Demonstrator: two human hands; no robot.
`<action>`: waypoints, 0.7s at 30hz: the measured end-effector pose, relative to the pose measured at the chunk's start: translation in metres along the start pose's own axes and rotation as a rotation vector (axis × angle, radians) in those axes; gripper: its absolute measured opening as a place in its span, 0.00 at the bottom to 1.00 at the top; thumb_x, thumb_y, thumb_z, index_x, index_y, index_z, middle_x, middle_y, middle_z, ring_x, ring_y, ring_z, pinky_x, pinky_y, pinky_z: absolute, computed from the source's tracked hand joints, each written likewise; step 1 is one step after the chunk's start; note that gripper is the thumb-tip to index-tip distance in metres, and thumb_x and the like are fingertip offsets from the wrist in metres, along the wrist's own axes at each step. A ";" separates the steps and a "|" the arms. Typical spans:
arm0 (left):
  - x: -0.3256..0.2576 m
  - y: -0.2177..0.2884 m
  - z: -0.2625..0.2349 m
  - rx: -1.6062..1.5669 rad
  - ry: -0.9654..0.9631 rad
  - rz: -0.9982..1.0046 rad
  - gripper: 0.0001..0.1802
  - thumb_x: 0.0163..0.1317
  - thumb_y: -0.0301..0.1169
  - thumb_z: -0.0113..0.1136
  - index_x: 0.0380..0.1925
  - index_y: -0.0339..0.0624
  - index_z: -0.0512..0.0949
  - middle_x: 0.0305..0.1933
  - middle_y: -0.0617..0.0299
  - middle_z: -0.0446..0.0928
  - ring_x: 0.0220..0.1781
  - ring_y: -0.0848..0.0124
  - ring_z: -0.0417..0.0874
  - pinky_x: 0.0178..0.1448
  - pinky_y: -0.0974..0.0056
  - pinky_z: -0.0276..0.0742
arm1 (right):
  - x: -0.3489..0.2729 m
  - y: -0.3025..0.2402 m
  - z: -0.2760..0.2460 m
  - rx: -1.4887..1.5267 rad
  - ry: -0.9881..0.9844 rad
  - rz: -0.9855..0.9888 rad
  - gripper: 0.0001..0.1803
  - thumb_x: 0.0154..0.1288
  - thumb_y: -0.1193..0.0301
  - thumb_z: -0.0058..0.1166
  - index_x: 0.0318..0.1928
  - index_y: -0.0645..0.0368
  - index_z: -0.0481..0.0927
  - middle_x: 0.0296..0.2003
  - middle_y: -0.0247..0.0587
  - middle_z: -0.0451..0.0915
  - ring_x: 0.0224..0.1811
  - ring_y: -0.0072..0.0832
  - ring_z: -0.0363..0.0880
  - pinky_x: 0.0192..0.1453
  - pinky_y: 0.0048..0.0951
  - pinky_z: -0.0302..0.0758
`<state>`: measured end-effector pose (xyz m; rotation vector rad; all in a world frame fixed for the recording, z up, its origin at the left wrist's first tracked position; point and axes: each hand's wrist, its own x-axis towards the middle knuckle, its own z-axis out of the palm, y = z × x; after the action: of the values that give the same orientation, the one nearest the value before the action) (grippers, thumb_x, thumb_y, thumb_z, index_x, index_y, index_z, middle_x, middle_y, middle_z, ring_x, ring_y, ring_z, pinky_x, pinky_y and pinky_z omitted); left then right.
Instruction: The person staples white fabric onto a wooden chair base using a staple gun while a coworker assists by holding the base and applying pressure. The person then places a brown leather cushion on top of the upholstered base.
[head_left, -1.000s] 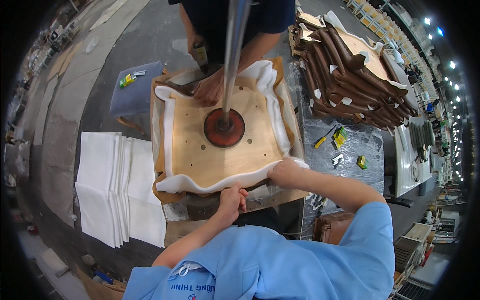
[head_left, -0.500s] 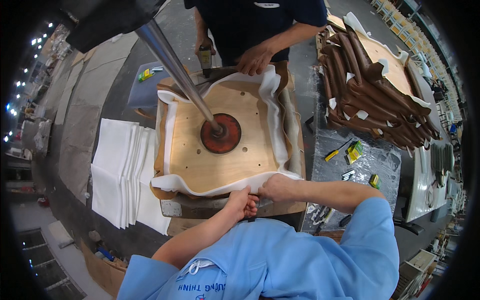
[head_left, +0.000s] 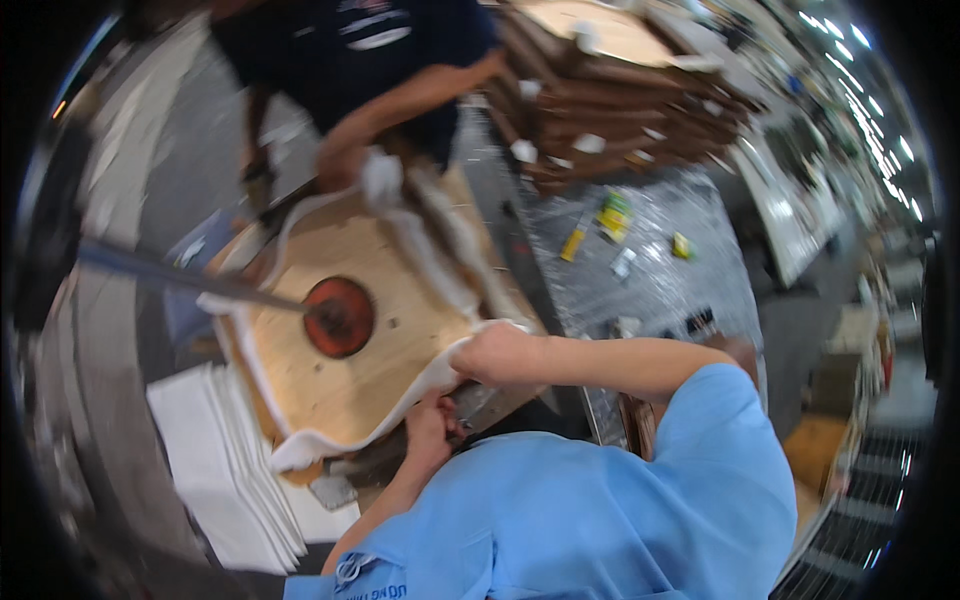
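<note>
A plywood panel [head_left: 403,370] lies with white padding [head_left: 352,447] folded up around its edges, pressed down by a round red disc [head_left: 340,317] at the end of a metal rod [head_left: 190,280]. At the panel's near right corner my right hand [head_left: 495,352] is closed on the padding's edge. My left hand [head_left: 432,430], fingers curled, sits beside it at the near edge, touching the padding; motion blur softens its fingertips. Across the panel a co-worker's hand [head_left: 343,160] rests at the far edge, and their other hand holds a blurred gun-shaped tool [head_left: 258,185].
Folded white sheets [head_left: 225,450] lie at the left. A wrapped table [head_left: 690,280] on the right bears a yellow-handled screwdriver [head_left: 573,243] and a green-yellow box [head_left: 614,217]. Brown-covered panels [head_left: 610,110] are stacked at the far right.
The whole view has swung and tilted, so the panel appears further left and turned. Both my hands remain at the near padding edge. The picture is now blurred.
</note>
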<state>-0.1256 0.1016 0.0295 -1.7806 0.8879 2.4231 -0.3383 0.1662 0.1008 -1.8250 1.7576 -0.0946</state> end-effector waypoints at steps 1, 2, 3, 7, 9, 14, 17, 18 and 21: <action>0.000 0.002 -0.004 0.001 -0.069 -0.006 0.24 0.79 0.49 0.55 0.31 0.41 0.79 0.18 0.62 0.72 0.17 0.70 0.74 0.22 0.57 0.77 | -0.022 0.006 -0.011 0.086 0.281 0.058 0.10 0.72 0.61 0.59 0.41 0.53 0.86 0.35 0.49 0.88 0.40 0.50 0.89 0.42 0.49 0.83; -0.002 0.002 -0.008 0.033 -0.054 -0.036 0.24 0.79 0.50 0.55 0.33 0.40 0.80 0.18 0.62 0.73 0.18 0.70 0.75 0.25 0.57 0.78 | -0.043 0.013 -0.020 0.160 0.592 0.076 0.10 0.74 0.61 0.60 0.42 0.54 0.87 0.38 0.49 0.89 0.42 0.51 0.89 0.43 0.48 0.83; -0.004 0.001 -0.010 0.120 -0.177 0.088 0.22 0.79 0.48 0.57 0.34 0.40 0.81 0.20 0.61 0.74 0.20 0.69 0.77 0.28 0.57 0.79 | -0.075 0.022 -0.025 0.256 0.746 0.290 0.10 0.75 0.63 0.60 0.44 0.54 0.87 0.39 0.47 0.90 0.41 0.47 0.90 0.43 0.46 0.83; -0.025 0.000 -0.031 0.731 -0.215 0.869 0.12 0.74 0.38 0.65 0.41 0.40 0.83 0.28 0.58 0.79 0.32 0.61 0.83 0.42 0.57 0.81 | -0.218 0.080 0.002 0.691 1.380 0.861 0.12 0.79 0.64 0.61 0.48 0.61 0.87 0.30 0.33 0.85 0.32 0.18 0.82 0.36 0.26 0.77; -0.035 0.001 -0.039 1.136 -0.127 1.330 0.15 0.64 0.30 0.73 0.50 0.43 0.83 0.47 0.50 0.80 0.54 0.51 0.82 0.58 0.50 0.77 | -0.269 0.114 0.053 0.662 1.271 1.254 0.14 0.78 0.62 0.61 0.45 0.63 0.87 0.27 0.33 0.84 0.28 0.18 0.82 0.34 0.26 0.76; -0.044 -0.005 -0.038 1.426 0.184 1.261 0.32 0.59 0.37 0.77 0.63 0.42 0.76 0.67 0.44 0.70 0.71 0.42 0.69 0.74 0.38 0.62 | -0.305 0.201 0.214 0.748 1.009 1.520 0.18 0.69 0.58 0.65 0.47 0.59 0.90 0.36 0.41 0.91 0.38 0.31 0.90 0.47 0.35 0.83; -0.051 -0.008 -0.035 1.506 0.387 1.139 0.33 0.59 0.39 0.77 0.62 0.40 0.75 0.68 0.45 0.71 0.72 0.42 0.69 0.76 0.38 0.61 | -0.305 0.249 0.278 0.597 0.597 1.726 0.22 0.65 0.63 0.63 0.58 0.56 0.90 0.51 0.49 0.92 0.57 0.41 0.89 0.62 0.39 0.82; -0.056 -0.009 -0.034 1.548 0.420 1.169 0.33 0.59 0.38 0.77 0.62 0.41 0.76 0.67 0.46 0.71 0.72 0.43 0.69 0.77 0.38 0.61 | -0.301 0.260 0.295 0.686 0.642 1.761 0.27 0.65 0.66 0.62 0.64 0.58 0.86 0.54 0.50 0.91 0.58 0.42 0.89 0.63 0.39 0.81; -0.073 -0.009 -0.028 1.617 0.514 1.129 0.31 0.57 0.35 0.77 0.61 0.41 0.77 0.68 0.48 0.72 0.73 0.43 0.69 0.77 0.38 0.61 | -0.292 0.296 0.329 0.831 0.508 1.813 0.36 0.66 0.67 0.66 0.73 0.62 0.76 0.73 0.52 0.77 0.74 0.47 0.76 0.76 0.41 0.71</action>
<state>-0.0722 0.1200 0.0842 -1.0570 3.0284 0.3009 -0.4902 0.5733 -0.2032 0.6864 2.4432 -0.4485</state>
